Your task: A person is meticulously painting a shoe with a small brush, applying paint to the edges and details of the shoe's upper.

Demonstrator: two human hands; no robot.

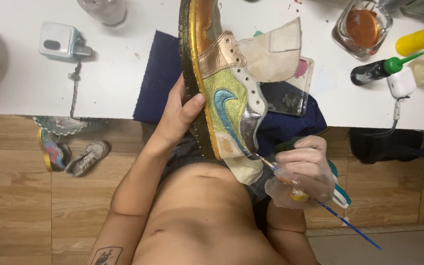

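The left hand (180, 115) is gripping the painted sneaker (224, 83) by its sole, above the desk (114, 73). The gloved right hand (303, 172) is pinching a thin blue paintbrush (349, 223), its tip touching the shoe's heel.

A shoe (222, 83) stands mid-frame before the table (119, 73); jar (362, 27) and bottles (420, 39) upper right, small shoes (72, 152) on the floor at left

— Any shirt on? 
— None. Bare chest (197, 216) and belly, bare arms with no sleeves.
— Anything on the left hand (180, 115)?
— Nothing. No glove, no ring, no watch.
— And the right hand (304, 172)?
— Wrapped in a thin, clear plastic glove, all crinkly, with dabs of yellow and red paint on it.
— Any marks?
— A small dark tattoo (107, 255) on the left forearm, partly cut off at the bottom edge.
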